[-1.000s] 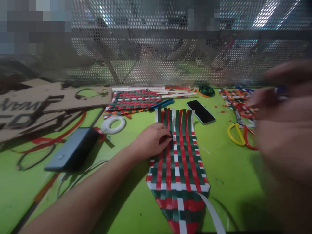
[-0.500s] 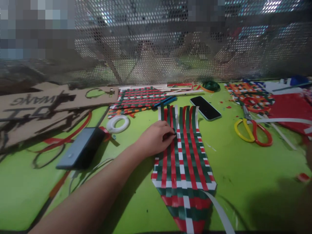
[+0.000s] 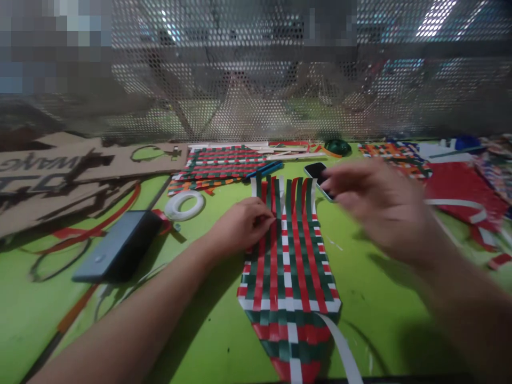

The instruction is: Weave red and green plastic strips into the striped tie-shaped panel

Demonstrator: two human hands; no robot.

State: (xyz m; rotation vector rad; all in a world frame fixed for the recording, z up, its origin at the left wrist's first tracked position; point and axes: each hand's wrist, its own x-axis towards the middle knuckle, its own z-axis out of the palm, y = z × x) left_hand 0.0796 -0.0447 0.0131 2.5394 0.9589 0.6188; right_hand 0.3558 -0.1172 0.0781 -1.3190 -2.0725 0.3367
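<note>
A woven piece (image 3: pixel 287 277) of red, green and white flat strips lies in front of me, its upper strips loose and standing a little off the table. My left hand (image 3: pixel 248 224) rests on its upper left side, thumb and fingertips pinched together on a strip there. A long white strip (image 3: pixel 340 344) trails from the lower right of the weave towards me. To the right, my right hand (image 3: pixel 372 205) hangs above the table, smeared by motion, partly covering a phone (image 3: pixel 316 169). Whether its fingers hold anything does not show.
At left lie cut cardboard (image 3: pixel 44 181), a grey box-like device (image 3: pixel 114 245) with a cable, and a white tape roll (image 3: pixel 184 206). Behind are another woven piece (image 3: pixel 224 162) and blue pens (image 3: pixel 264 170). Red sheet material (image 3: pixel 464 186) lies right; a perforated metal screen (image 3: pixel 240 90) stands behind.
My right hand has come into view from the right and now hides the yellow-and-red scissors. My left hand keeps its pinch on the weave. The whole view has shifted slightly.
</note>
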